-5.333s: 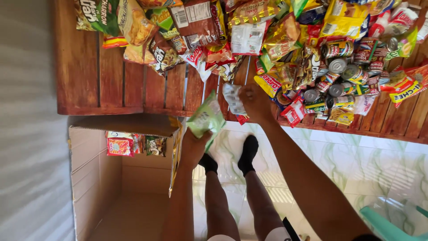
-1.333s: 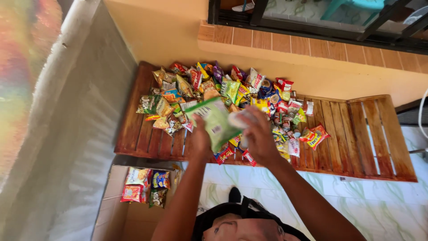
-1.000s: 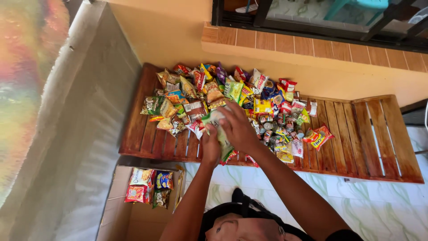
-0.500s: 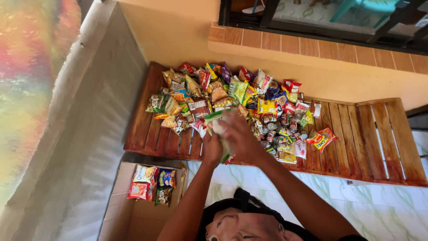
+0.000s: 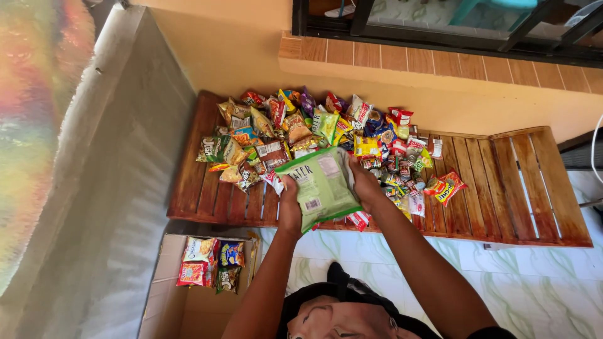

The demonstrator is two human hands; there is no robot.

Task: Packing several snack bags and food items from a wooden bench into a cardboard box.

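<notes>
Hair and a dark cap of the person fill the bottom middle of the frame, since the camera looks down from above the head. From there two bare arms reach up toward the centre.

Left of the arms, at the lower left, a cardboard box [image 5: 188,301] stands open on the tiled floor [image 5: 534,276]. A few snack packs [image 5: 210,263] lie at its far end, flat and side by side, so that they take little room.

In the middle, the left hand [image 5: 289,204] is closed on the lower left edge of a green bag [image 5: 320,188], and the right hand [image 5: 364,185] is closed on its right edge. The bag is held flat between both hands, above the near edge of the tabletop [image 5: 502,188], with its printed back side turned to the camera, probably so that it can be looked at.

Behind the bag, the slatted wooden tabletop carries a big pile of snacks [image 5: 314,135]: many small colourful packs and what look like small cans, thrown together in the left and middle part. One red and yellow pack [image 5: 445,186] lies a little apart on the right of the pile. The right end of the tabletop is bare wood.

Farther, at the top, an orange wall [image 5: 239,56] with a brick-coloured ledge [image 5: 440,63] runs behind the tabletop. A grey fabric surface [image 5: 107,188] covers the left side of the frame.
</notes>
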